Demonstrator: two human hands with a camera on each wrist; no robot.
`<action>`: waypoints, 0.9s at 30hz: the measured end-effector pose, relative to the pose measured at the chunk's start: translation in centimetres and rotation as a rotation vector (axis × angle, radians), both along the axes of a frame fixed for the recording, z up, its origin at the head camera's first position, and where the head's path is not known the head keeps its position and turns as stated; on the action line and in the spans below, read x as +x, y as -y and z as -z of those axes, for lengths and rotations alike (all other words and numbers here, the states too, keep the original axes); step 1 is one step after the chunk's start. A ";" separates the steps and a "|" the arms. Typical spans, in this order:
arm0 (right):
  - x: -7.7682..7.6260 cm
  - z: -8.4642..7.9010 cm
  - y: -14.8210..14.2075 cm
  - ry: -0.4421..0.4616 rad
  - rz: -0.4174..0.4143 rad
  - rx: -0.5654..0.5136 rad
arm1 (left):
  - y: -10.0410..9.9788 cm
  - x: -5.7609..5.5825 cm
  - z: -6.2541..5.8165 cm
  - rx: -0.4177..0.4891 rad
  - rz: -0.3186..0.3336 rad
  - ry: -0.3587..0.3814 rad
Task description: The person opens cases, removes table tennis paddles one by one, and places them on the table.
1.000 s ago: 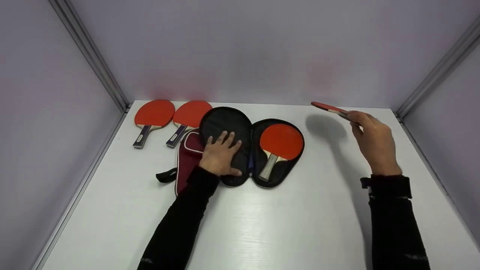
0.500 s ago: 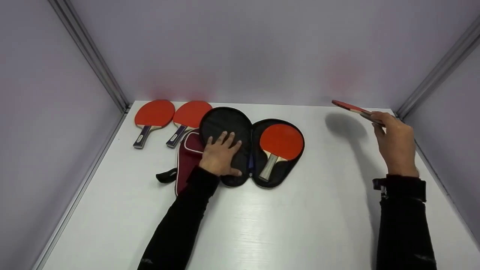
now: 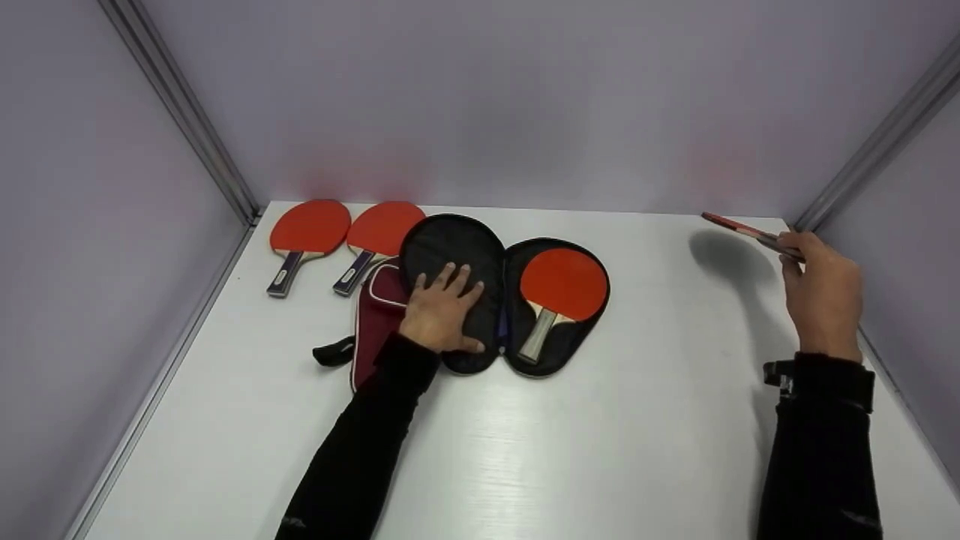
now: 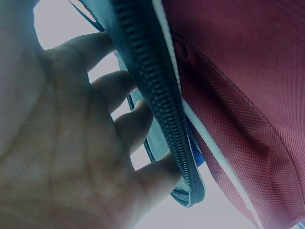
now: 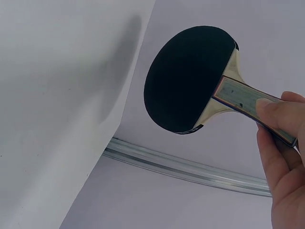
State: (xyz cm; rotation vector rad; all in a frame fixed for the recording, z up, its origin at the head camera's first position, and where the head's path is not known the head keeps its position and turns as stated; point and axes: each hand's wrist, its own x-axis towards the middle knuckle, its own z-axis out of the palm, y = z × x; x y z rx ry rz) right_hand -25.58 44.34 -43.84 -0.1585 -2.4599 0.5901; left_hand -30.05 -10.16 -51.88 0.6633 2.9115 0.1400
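My right hand (image 3: 825, 296) pinches the handle of a table tennis paddle (image 3: 739, 225), raised above the table at the far right; the right wrist view shows the black face of this paddle (image 5: 190, 78). With fingers spread, my left hand (image 3: 441, 311) rests on the black inner lining of an unzipped paddle case (image 3: 454, 240). The other half of the case holds a second paddle (image 3: 564, 285), red side up, its handle toward me. In the left wrist view the zipper edge (image 4: 152, 81) passes in front of the fingertips.
Two red paddles, one on the left (image 3: 311, 225) and one beside it (image 3: 386, 229), lie at the back left of the white table (image 3: 570, 457). A maroon case (image 3: 373, 330) with a black strap (image 3: 332, 352) sits partly beneath the unzipped case. Grey walls (image 3: 525, 97) border the table.
My right hand has carried its paddle to the right, toward the table's far right corner. The left hand, the cases and the other paddles have stayed put.
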 end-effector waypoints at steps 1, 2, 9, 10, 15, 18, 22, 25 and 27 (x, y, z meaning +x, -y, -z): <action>0.0 0.0 -0.1 0.011 0.006 -0.003 | 0.0 0.0 0.0 -0.007 -0.001 0.001; 0.0 0.1 -0.2 0.020 0.011 -0.007 | 0.0 0.0 0.1 -0.011 0.000 0.000; 0.1 0.3 -0.8 0.075 0.046 -0.021 | 0.0 -0.2 0.3 -0.022 0.004 -0.013; 0.2 0.3 -0.9 0.085 0.046 -0.024 | 0.0 -0.2 0.3 -0.021 0.004 -0.014; 0.3 0.3 -1.3 0.148 0.023 -0.030 | 0.1 -0.2 0.3 -0.002 0.003 -0.012; 0.5 0.2 -1.7 0.188 -0.030 -0.005 | 0.1 -0.1 0.1 0.013 0.003 -0.009; 1.1 -0.1 -2.3 0.277 -0.123 0.040 | 0.0 0.1 -0.2 0.030 0.005 0.001; 1.6 -0.7 -2.8 0.394 -0.192 0.080 | 0.0 0.2 -0.3 0.030 0.005 0.005; 1.9 -1.2 -3.0 0.487 -0.235 0.099 | 0.0 0.2 -0.3 0.021 0.003 0.002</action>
